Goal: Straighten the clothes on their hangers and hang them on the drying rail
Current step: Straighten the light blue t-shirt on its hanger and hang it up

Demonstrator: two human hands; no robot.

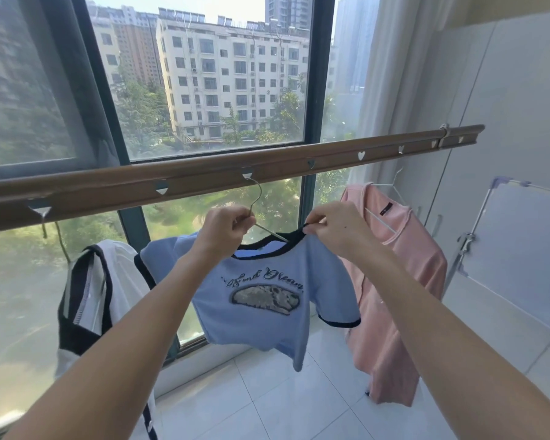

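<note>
From the head view, the brown drying rail (204, 182) runs long across the window, left end low, right end climbing toward the far wall, with heart-shaped holes cut along its face. The blue T-shirt (261, 300) hangs just under the middle of it, front print facing the camera, body dropping straight down, shoulder line tilted so the left sleeve sits a touch higher than the right. Its metal hanger (257, 198) has the hook up in one of the heart holes, the neck curving down into the left hand, one wire arm slanting down-right into the black collar. The left hand (226, 227) is raised, back of the hand to the camera, fingers curled tight round the hanger just below the hook. The right hand (334, 227) is up at the same height, just beside it, thumb and fingers pinching the black collar edge at the shirt's right shoulder. Both forearms reach up and inward from the bottom corners. Left of the blue shirt hangs a white and black garment (86, 296), drooping, its hanger line reaching up to the rail. To the right, a pink top (394, 281) on a white hanger (385, 188), hanging near the blue shirt's sleeve; whether that hanger's hook sits in the rail I can't tell. Far right, a folding rack (489, 223) leans on the white wall. Beyond the glass, a pale apartment block (232, 74) and green trees.
</note>
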